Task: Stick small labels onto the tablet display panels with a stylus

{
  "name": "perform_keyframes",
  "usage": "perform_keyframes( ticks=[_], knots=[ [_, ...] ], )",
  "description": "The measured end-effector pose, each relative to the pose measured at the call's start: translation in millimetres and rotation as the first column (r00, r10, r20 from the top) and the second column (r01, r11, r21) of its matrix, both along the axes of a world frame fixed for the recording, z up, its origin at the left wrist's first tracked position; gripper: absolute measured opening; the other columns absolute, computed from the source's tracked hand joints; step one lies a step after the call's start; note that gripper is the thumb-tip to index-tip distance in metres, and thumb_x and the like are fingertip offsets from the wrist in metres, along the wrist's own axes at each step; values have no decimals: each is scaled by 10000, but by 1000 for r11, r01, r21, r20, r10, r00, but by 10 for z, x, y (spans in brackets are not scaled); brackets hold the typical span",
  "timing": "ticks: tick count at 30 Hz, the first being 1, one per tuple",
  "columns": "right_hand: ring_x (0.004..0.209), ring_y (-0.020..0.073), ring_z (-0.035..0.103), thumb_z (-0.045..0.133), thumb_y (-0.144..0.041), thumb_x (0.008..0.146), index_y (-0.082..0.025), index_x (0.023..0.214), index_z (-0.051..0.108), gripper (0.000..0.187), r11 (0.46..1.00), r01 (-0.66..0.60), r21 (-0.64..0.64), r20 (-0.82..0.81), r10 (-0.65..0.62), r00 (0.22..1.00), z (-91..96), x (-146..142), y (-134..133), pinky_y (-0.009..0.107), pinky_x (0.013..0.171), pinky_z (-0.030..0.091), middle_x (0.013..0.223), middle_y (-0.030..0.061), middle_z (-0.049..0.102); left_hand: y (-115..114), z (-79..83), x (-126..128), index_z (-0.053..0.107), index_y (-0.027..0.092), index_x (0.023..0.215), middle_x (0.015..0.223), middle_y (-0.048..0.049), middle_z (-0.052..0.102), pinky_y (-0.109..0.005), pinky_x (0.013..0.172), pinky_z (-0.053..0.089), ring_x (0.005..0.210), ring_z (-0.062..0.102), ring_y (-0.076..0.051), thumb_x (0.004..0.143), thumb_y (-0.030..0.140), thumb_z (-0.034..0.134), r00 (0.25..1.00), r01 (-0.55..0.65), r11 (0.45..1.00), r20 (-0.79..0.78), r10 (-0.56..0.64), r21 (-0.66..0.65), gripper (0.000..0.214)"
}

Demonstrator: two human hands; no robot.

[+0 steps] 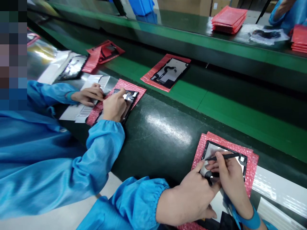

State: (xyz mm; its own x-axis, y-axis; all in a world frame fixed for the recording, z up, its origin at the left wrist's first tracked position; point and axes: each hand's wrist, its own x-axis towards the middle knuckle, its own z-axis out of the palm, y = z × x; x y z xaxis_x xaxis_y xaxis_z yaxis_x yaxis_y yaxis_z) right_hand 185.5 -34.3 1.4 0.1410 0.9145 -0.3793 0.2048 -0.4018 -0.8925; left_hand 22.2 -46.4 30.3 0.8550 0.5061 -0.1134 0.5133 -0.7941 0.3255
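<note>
A tablet-sized screen panel [217, 147] with a black frame and silvery back lies on red bubble-wrap bags [251, 163] at the lower right. My right hand [231, 177] is closed round a slim black pointed tool [231, 156], its tip at the panel's left edge. Whether the tool is a pair of tweezers I cannot tell. My left hand [188, 196] rests over the panel's lower left, index finger stretched to the edge near the tip, with nothing visible in its grip. Both hands hide much of the panel. A blue band [250, 220] circles my right wrist.
On my left, a co-worker's hands [114, 107] work over another panel [131, 97] on red wrap. Another wrapped panel [171, 72] lies on the green strip [192, 99] ahead. Red bags [229, 19] and a blue bin [141, 6] stand on the raised shelf.
</note>
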Motion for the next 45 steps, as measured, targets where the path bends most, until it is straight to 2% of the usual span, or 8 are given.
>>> perform_keyframes(
  ticks=[12,16,20,25,31,39,42,45],
  knots=[
    [545,197,707,699,-646,939,-218,963,624,435,966,223,129,-305,-176,936,80,105,-42,302,506,591,730,28,741,68,8,-10,498,112,1540,1204,-199,776,-565,1236,306,1099,744,-389,808,798,703,997,-36,979,57,48,-199,1024],
    [609,189,696,659,-533,998,-218,814,618,367,883,334,331,-253,-258,932,344,712,-394,313,610,589,719,14,705,125,99,-38,547,145,1526,1072,-176,801,-587,1107,446,969,764,-389,777,782,743,996,-83,967,15,89,-240,1002],
    [824,242,729,601,-478,1034,-218,857,649,319,874,305,378,119,-372,920,466,1583,-1122,360,759,601,870,59,736,236,228,65,699,167,1332,940,-120,790,-487,956,539,952,751,-348,915,610,710,994,-72,979,68,86,-192,609],
    [1053,310,742,590,-552,989,-279,1132,713,331,988,-36,151,719,-84,690,177,2401,-1854,399,810,626,1217,94,714,219,215,768,700,162,1244,1070,-98,770,-394,950,547,1022,728,-272,1033,439,591,955,98,985,293,-53,-140,365],
    [875,261,771,722,-474,865,-281,1182,636,381,979,-188,-81,820,172,546,-58,2549,-1954,382,652,614,1374,91,600,86,-171,1556,443,-55,1538,1650,-338,343,-617,1219,354,1554,307,-494,1002,650,546,968,177,984,185,-168,-30,892],
    [839,250,749,747,-279,809,-275,1102,645,310,936,-249,-250,813,342,471,200,2559,-1829,347,688,551,1138,28,693,-47,-423,1588,374,0,1603,1700,-302,262,-618,1251,300,1608,184,-460,983,766,441,962,178,983,218,-164,-47,988],
    [737,228,728,741,-318,839,-262,918,657,128,916,-312,-252,818,374,438,187,2609,-1856,337,626,535,1035,14,670,-89,-476,1603,358,-11,1607,1701,-306,249,-639,1250,288,1609,171,-465,966,795,431,961,175,984,224,-162,-38,1032],
    [752,226,739,742,-309,834,-278,1031,694,205,920,-341,-192,831,337,442,95,2684,-1922,334,617,554,1129,25,671,-104,-526,1596,355,-20,1605,1701,-307,244,-650,1249,289,1609,173,-463,963,794,446,954,185,983,243,-176,-15,1041]
  ],
)
